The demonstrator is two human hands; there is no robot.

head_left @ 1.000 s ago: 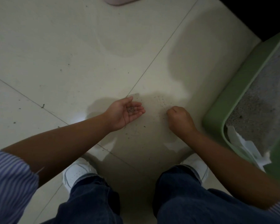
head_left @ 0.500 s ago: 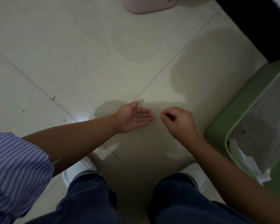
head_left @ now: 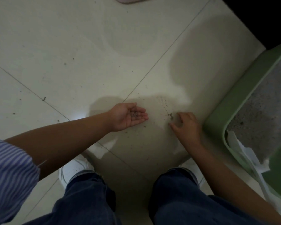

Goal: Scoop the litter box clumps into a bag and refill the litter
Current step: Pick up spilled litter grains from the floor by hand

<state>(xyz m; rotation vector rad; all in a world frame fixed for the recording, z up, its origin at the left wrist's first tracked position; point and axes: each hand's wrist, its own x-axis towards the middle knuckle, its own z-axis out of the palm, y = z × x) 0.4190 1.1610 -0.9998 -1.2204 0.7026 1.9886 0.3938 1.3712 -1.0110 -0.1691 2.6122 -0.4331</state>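
The left hand [head_left: 128, 116] lay palm up with fingers loosely cupped round a few spilled litter grains [head_left: 134, 113], while the right hand [head_left: 186, 125] reached, fingers spread, for a small clump [head_left: 170, 115] on the floor [head_left: 88, 62] beside the green litter box [head_left: 221, 117]. Light and crumbly, that clump probably needed a gentle fingertip pinch at its middle

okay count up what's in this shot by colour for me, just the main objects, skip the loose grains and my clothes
Green: 1, the litter box on the right.
Pink: 1, an object cut off at the top edge.
White: 3, two shoes and the crumpled paper at the box's near corner.
Total: 5
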